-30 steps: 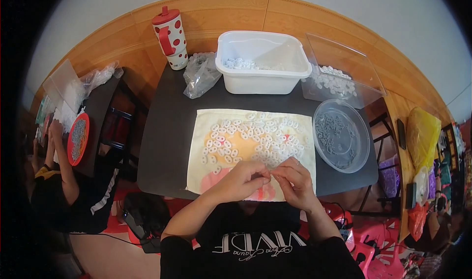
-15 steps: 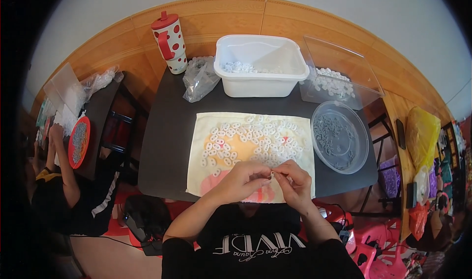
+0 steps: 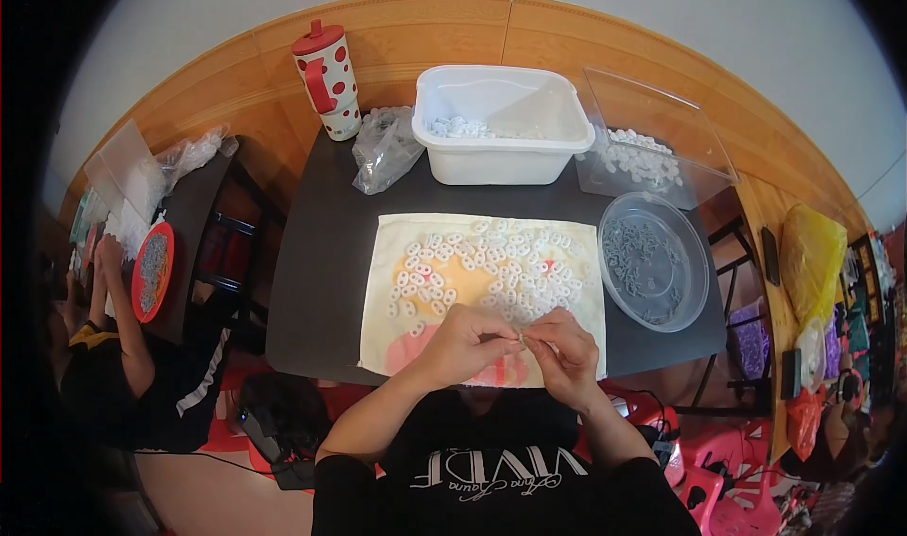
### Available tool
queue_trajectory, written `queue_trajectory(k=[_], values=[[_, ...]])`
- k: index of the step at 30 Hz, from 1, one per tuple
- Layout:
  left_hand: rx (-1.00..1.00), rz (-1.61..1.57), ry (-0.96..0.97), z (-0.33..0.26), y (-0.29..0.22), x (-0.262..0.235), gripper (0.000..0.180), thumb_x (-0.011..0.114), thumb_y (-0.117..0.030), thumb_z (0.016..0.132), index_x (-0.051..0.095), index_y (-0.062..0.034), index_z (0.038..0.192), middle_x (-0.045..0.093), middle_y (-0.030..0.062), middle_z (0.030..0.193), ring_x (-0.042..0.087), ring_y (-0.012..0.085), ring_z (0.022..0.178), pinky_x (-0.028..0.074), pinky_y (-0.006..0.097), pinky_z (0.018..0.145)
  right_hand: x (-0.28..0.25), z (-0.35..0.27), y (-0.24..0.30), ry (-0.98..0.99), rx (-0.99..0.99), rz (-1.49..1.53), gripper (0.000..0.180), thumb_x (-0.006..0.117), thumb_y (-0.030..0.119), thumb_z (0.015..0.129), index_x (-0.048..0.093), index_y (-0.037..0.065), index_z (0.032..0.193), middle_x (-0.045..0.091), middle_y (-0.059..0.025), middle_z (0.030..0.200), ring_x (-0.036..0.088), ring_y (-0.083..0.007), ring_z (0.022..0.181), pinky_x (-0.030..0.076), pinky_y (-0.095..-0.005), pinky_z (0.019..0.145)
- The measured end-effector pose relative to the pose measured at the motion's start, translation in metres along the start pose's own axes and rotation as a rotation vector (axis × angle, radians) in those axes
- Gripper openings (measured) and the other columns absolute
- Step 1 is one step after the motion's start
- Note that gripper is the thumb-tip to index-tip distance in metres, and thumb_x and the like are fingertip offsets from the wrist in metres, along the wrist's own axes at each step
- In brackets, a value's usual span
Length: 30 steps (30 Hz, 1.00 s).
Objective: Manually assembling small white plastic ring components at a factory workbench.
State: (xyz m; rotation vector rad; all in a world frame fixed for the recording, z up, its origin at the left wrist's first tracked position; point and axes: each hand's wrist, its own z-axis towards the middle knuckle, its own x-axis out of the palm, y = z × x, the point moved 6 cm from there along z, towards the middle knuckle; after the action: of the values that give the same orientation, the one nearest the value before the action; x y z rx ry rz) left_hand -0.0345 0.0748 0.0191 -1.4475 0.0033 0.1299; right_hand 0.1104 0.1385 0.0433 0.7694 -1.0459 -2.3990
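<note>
White small piece (image 3: 521, 339) pinched betw. left hand (image 3: 465, 340) & right hand (image 3: 564, 349) fingertips, over cloth (image 3: 397, 347) near edge, so loose pieces (image 3: 491, 267) stay within reach.

Reaching in from the lower edge on bent forearms, meeting at the near edge of the table: left hand (image 3: 460, 343) curling knuckles-up, right hand (image 3: 567, 349) facing it, fingertips pinching together, seemingly touching.
</note>
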Motion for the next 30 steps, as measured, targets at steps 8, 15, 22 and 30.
queue_trajectory(k=[8,15,22,30], values=[[-0.089,-0.181,-0.235,-0.025,-0.008,0.0,0.018,0.072,0.003,0.088,0.07,0.004,0.106,0.07,0.0067,0.087,0.065,0.0092,0.074,0.054,0.022,0.064,-0.004,-0.009,0.027,-0.14,-0.368,-0.493,0.021,0.071,-0.011,0.075,0.066,-0.002,0.093,0.069,-0.0119,0.086,0.062,-0.0213,0.074,0.048,-0.0303,0.062],[-0.212,-0.659,-0.159,-0.025,0.017,0.014,0.014,0.066,-0.003,0.095,0.072,0.005,0.105,0.071,0.0068,0.086,0.066,0.0097,0.074,0.053,0.021,0.062,0.016,-0.018,0.054,0.017,-0.803,-0.666,0.022,0.072,-0.002,0.068,0.066,0.003,0.088,0.071,-0.0125,0.091,0.065,-0.0232,0.081,0.051,-0.0298,0.063],[-0.284,-0.747,-0.121,-0.029,0.027,0.012,0.013,0.064,0.002,0.094,0.073,0.0062,0.103,0.073,0.0118,0.086,0.068,0.0133,0.07,0.051,0.021,0.057,-0.022,-0.007,0.026,-0.151,-0.223,-0.266,0.02,0.07,-0.012,0.074,0.067,-0.002,0.091,0.071,-0.0144,0.088,0.067,-0.0278,0.069,0.053,-0.0313,0.064],[-0.274,-0.69,-0.2,-0.03,0.027,0.006,0.015,0.064,0.004,0.093,0.072,0.0067,0.106,0.073,0.014,0.087,0.069,0.014,0.069,0.052,0.022,0.057,-0.034,0.001,-0.008,0.103,0.027,-0.355,0.016,0.067,-0.007,0.079,0.067,0.0,0.093,0.066,-0.0148,0.091,0.064,-0.0337,0.085,0.052,-0.0384,0.073]])
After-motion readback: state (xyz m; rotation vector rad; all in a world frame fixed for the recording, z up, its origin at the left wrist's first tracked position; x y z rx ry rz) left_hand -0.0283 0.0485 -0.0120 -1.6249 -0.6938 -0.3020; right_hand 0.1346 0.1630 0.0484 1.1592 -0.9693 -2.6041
